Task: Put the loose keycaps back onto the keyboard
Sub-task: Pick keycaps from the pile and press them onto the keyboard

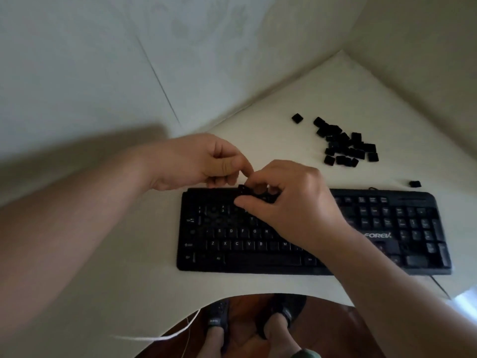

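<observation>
A black keyboard lies on the white table, with several keys absent from its upper left rows. My right hand hovers over the top row and pinches a black keycap between thumb and fingers. My left hand is just behind the keyboard's top edge, fingers curled, its index finger reaching down to touch that keycap. A pile of several loose black keycaps lies on the table behind the keyboard to the right. One single keycap sits left of the pile, another single keycap by the keyboard's far right corner.
The white table fits into a wall corner and has a curved front cut-out. My feet in dark sandals stand on the brown floor below. A keyboard cable runs off the right front, and a thin white cord hangs at the table's front edge.
</observation>
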The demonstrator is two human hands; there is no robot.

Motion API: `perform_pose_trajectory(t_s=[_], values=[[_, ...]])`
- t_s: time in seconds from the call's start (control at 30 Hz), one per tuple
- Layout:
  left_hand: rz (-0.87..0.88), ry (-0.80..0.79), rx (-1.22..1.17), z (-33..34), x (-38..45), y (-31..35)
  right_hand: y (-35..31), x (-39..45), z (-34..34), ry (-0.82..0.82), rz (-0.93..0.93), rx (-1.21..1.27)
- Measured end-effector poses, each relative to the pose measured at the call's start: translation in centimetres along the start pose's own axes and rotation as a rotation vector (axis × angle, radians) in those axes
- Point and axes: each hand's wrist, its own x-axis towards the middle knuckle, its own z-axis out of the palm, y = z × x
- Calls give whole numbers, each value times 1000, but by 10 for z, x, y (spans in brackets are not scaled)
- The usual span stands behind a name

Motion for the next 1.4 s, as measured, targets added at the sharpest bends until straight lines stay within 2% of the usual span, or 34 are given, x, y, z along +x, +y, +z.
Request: perform_pose_trajectory(t_s=[0.1, 0.2, 0.33, 0.47, 0.6, 0.8, 1.03, 1.13, 1.4], values=[[-19, 160, 67, -10, -20, -23, -13, 7, 25, -132, -23, -116], [-47, 225, 197, -16, -38, -44, -23, 13, 44, -205, -34, -200], [-101, 263, 286, -18, -56, -64, -33, 18, 54, -205, -13, -282], [-88, 324, 239, -16, -65, -73, -44, 24, 59, -231, 32, -326], [-83, 331, 231, -12, -66, -73, -54, 32, 66, -313, 86, -357], [-89, 321, 207, -11, -63, -75, -59, 37, 69, -344, 123, -370], [-144, 306, 147, -10, -60, -69, -56, 25, 73, -262, -113, -530], [-174, 310, 122, -12, -57, -67, -48, 25, 76, -206, -131, -495], [-225, 274, 228, -10, -57, -58, -33, 16, 78, -207, -255, -401]])
